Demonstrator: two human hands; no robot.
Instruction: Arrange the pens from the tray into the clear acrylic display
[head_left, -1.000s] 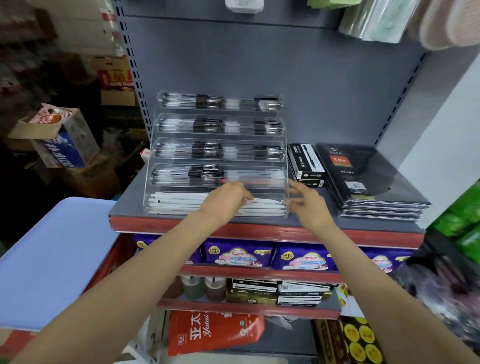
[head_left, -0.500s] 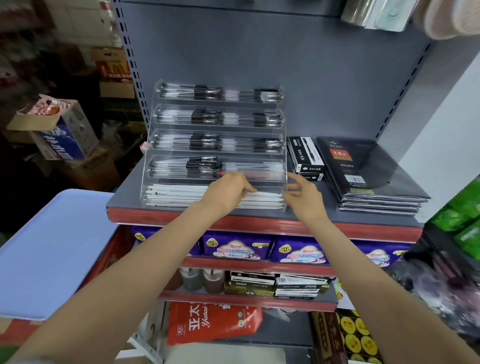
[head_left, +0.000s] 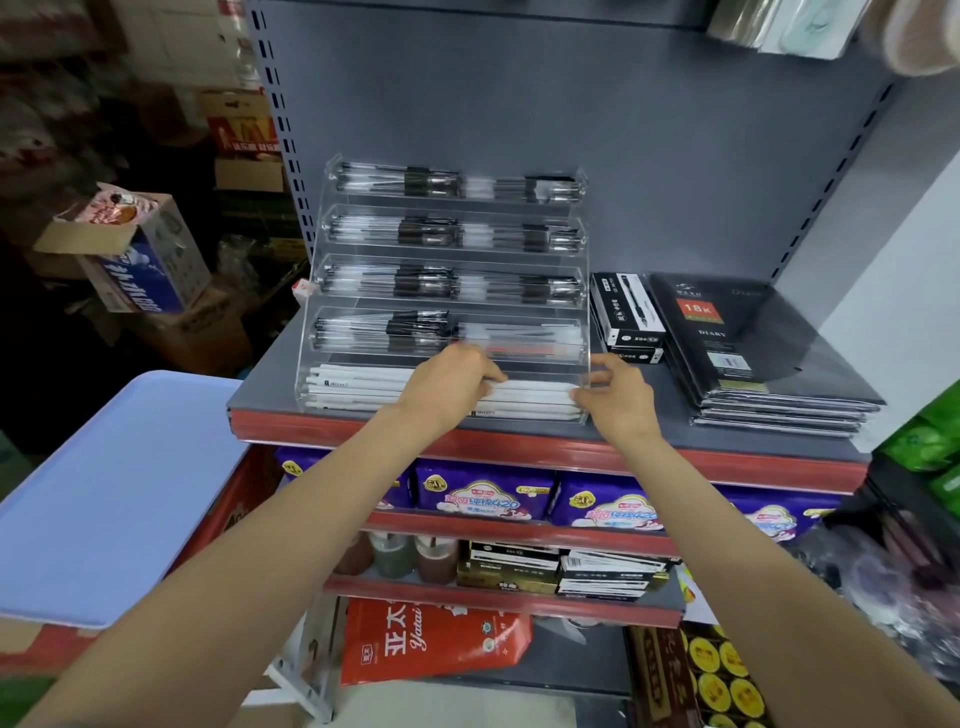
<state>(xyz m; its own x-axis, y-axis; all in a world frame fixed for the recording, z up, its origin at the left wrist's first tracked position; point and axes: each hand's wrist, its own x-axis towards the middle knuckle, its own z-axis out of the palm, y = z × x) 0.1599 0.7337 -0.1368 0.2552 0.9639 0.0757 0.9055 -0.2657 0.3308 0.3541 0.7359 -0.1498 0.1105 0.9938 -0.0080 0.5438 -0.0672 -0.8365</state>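
Note:
The clear acrylic display (head_left: 583, 260) stands on the grey shelf with five stepped tiers. The upper tiers hold black-and-clear pens (head_left: 426, 231). White pens (head_left: 358, 387) lie in the bottom tier. My left hand (head_left: 448, 384) rests over the middle of the white pens, fingers curled around them. My right hand (head_left: 618, 395) is at the tier's right end: its fingertips touch the pens' tips and its thumb sits above the acrylic corner. The pale blue tray (head_left: 104, 493) at the left shows no pens.
Black pen boxes (head_left: 626, 312) and a stack of dark diaries (head_left: 748, 353) sit right of the display on the shelf (head_left: 519, 434). Packaged goods fill the lower shelves. Cardboard boxes (head_left: 140, 249) stand in the dark area at the left.
My right hand has closed in from beside the display onto the right ends of the white pens. My left hand stays on the pens in the bottom tier.

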